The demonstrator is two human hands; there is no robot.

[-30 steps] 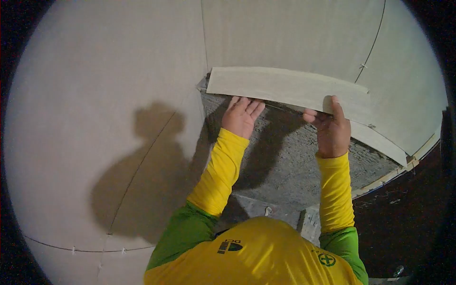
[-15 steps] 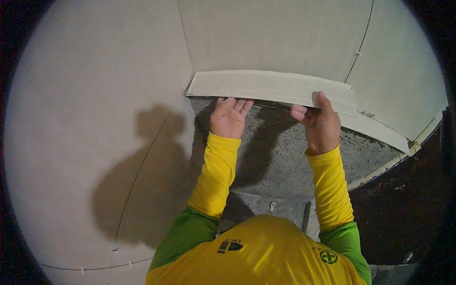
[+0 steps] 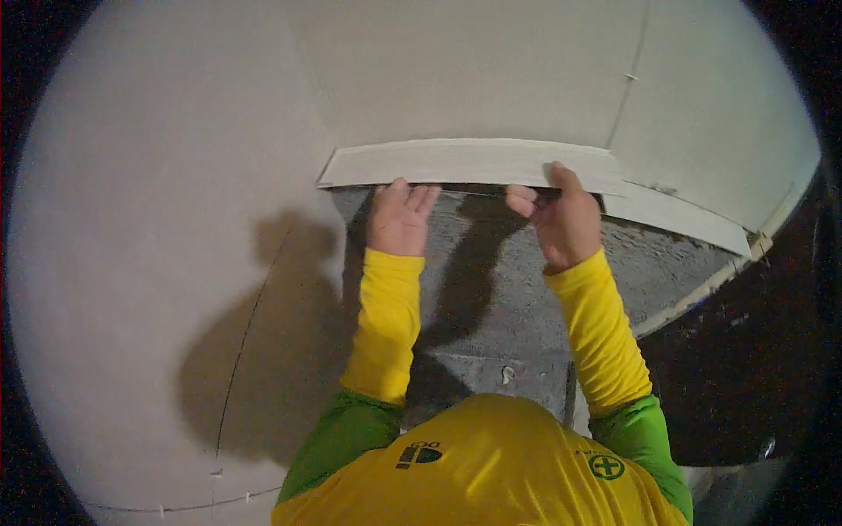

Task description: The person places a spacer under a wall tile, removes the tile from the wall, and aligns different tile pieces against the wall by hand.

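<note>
A long pale tile strip (image 3: 447,163) lies along the far edge of a patch of grey ridged mortar (image 3: 526,298), its left end at the corner by the left tiled surface. Palm up, my left hand (image 3: 401,219) has its fingertips under the strip's near edge, left of its middle. My right hand (image 3: 566,215) grips the strip near its right end, thumb on top and fingers below the near edge. Another pale strip (image 3: 684,219) continues to the right, partly beneath or beside the held one.
Large pale tiles (image 3: 474,79) with small white spacers in the joints lie beyond the strip. More tiled surface (image 3: 132,263) is on the left, with my shadow on it. A rough edge borders a dark area (image 3: 728,351) at the right. A small white piece (image 3: 508,375) lies near my body.
Both hands and the held strip have shifted left in view. The strip's left end now sits closer to the left surface, and its near edge looks more level.
</note>
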